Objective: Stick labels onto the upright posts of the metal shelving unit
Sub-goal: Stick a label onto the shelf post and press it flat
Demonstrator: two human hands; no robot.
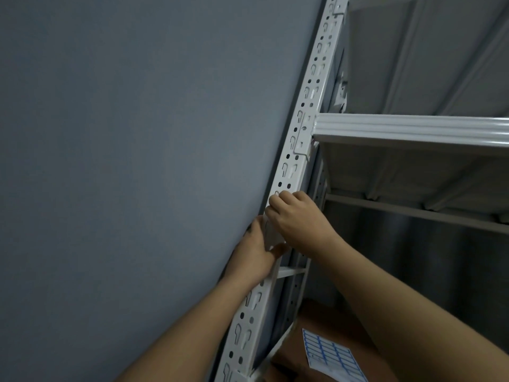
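Label (271, 234): small, white, pale against the perforated white post (298, 117), pressed between both hands | left hand (254, 250): thumb pinching its lower edge | right hand (296, 216): fingers curled on its top, just above | label sheet (329, 355): blue-bordered, below right hand on brown cardboard.

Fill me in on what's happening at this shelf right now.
A person is sticking a white label onto the front upright post of a white metal shelving unit beside a grey wall. The left hand holds the label's lower part against the post, while the right hand works at its upper end with curled fingers. A sheet of blue-bordered labels lies on a brown cardboard surface on the lower shelf.
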